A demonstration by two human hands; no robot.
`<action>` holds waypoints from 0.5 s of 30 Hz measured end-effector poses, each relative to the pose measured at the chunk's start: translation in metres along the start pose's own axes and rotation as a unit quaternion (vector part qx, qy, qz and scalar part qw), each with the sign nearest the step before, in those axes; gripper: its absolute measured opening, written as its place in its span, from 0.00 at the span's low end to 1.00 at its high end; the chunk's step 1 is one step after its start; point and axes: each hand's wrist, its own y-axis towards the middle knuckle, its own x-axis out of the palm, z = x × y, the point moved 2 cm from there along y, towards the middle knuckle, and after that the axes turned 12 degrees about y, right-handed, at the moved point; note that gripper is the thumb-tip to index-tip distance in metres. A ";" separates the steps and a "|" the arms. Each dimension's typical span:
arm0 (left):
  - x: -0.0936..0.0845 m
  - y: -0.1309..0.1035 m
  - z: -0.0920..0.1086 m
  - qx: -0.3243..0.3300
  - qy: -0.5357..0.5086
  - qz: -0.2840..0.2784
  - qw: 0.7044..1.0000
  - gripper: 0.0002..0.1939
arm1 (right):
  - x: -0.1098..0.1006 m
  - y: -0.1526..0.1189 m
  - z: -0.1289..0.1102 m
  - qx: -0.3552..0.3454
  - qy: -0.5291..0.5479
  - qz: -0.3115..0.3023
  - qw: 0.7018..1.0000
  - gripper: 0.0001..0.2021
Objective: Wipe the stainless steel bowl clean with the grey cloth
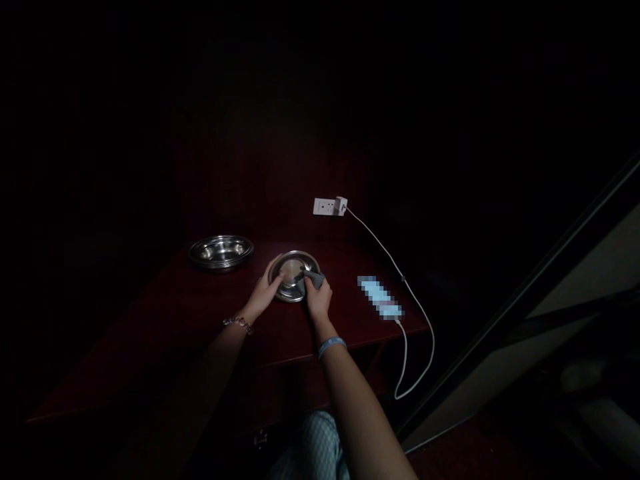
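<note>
A round, shiny metal plate (291, 268) is held over the dark red table, tilted slightly toward me. My left hand (264, 291) grips its left rim, with the thumb reaching over the inner edge. In my right hand (319, 297) a grey cloth (314, 279) is pinched, pressed against the plate's right inner side. The cloth hides part of that rim. Farther left on the table sits a stack of similar metal plates (221, 251), apart from both hands.
A phone (380, 297), blurred out, lies on the table (200, 320) at right. Its white cable (433, 333) loops past the table's front edge and up to a charger (341, 205) in the wall socket (323, 207). Surroundings are very dark.
</note>
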 end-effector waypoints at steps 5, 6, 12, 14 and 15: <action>0.004 -0.003 0.007 0.056 0.006 -0.033 0.998 0.35 | -0.002 0.001 0.002 0.017 -0.018 0.020 1.000 0.12; 0.005 -0.003 0.005 0.052 0.012 -0.040 0.998 0.35 | -0.002 0.001 0.002 0.020 -0.017 0.023 0.999 0.13; 0.010 -0.003 -0.007 0.025 0.012 -0.073 0.997 0.29 | 0.000 0.001 0.002 0.033 -0.009 0.014 0.999 0.12; 0.011 -0.002 -0.007 0.012 -0.002 -0.063 0.998 0.27 | 0.000 0.001 0.002 0.028 -0.008 0.017 0.999 0.11; 0.010 -0.002 -0.007 0.005 -0.010 -0.057 0.998 0.26 | 0.000 0.001 0.002 0.025 -0.007 0.018 0.999 0.11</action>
